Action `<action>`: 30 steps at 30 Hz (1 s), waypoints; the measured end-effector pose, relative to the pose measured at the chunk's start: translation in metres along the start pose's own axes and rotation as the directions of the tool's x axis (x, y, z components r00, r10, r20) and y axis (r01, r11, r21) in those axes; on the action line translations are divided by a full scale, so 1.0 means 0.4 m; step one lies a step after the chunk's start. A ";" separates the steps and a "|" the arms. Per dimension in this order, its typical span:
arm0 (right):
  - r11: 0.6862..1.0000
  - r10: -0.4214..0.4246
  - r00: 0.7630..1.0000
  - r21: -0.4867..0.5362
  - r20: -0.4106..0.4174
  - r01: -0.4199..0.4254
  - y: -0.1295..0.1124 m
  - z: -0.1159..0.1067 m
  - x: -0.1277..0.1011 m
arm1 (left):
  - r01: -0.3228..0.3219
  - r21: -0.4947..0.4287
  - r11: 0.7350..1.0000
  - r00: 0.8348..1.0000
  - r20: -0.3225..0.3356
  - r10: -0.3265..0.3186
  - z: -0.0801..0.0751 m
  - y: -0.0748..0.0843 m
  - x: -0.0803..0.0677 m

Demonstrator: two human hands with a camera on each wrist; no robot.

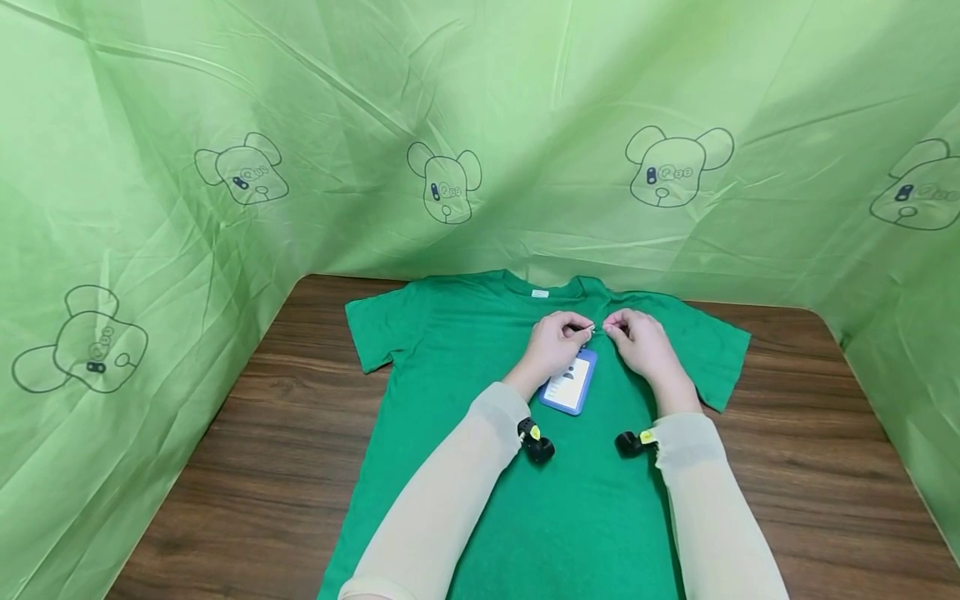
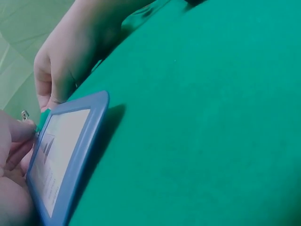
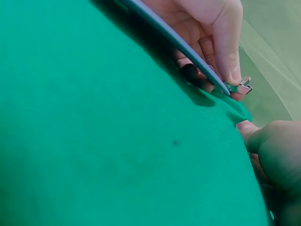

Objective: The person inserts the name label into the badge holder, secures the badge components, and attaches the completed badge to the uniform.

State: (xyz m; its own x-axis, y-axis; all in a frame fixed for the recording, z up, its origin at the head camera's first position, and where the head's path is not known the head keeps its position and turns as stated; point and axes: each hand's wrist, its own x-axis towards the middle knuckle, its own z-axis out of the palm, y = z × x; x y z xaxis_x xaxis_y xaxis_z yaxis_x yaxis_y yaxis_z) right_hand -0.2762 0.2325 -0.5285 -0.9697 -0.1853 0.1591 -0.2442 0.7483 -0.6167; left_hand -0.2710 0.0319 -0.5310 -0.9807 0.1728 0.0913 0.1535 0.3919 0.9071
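A green drape (image 1: 150, 250) hangs on the far left, printed with bear outlines, and runs on behind the wooden surface (image 1: 247, 467). On the surface a green shirt (image 1: 585, 517) lies flat, collar away from the person, its left sleeve spread toward the drape.

The left hand (image 1: 557, 340) rests on the chest of the shirt, fingers curled, thumb and forefinger pinching a small metal clip (image 1: 593, 330). The clip belongs to a blue badge (image 1: 570, 382), which lies on the shirt just under and beside this hand; its upper end is tucked below the fingers and its long axis runs from the clip back toward the person, tilted slightly to the person's left. In the left wrist view the badge (image 2: 66, 155) lies nearly flat on the cloth with the clip (image 2: 24, 115) at its far end. The right wrist view shows the left hand's fingers (image 3: 221, 37) closed on the clip (image 3: 244, 84) at the badge's (image 3: 178, 42) tip.

The right hand (image 1: 641, 343) sits just right of the clip, fingertips almost meeting those of the left hand. Its fingers are curled and seem to pinch a fold of shirt cloth beside the clip, though the hold is too small to read surely. The left hand is the one on the badge; the right one is just beside it. Both forearms wear pale sleeves (image 1: 450, 500), each with a small black wrist camera (image 1: 536, 442).
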 end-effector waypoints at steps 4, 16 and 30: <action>1.000 -0.004 1.000 0.008 0.007 0.004 0.000 0.000 0.002 | -0.002 -0.003 1.000 1.000 0.002 0.002 -0.001 -0.003 0.002; 1.000 -0.015 1.000 0.011 0.019 0.015 0.001 0.000 0.002 | 0.007 -0.002 1.000 1.000 0.023 -0.007 -0.006 0.007 -0.002; 0.999 -0.027 1.000 0.021 -0.011 0.027 0.010 0.012 0.005 | -0.006 -0.058 0.998 0.997 0.077 0.011 -0.006 0.012 -0.005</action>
State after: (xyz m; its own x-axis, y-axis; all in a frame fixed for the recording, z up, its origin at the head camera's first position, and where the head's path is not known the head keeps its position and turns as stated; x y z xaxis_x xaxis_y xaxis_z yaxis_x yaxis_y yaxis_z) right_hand -0.2791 0.2321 -0.5346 -0.9627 -0.1981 0.1842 -0.2704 0.7296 -0.6281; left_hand -0.2687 0.0312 -0.5259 -0.9667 0.2464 0.0690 0.1523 0.3375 0.9289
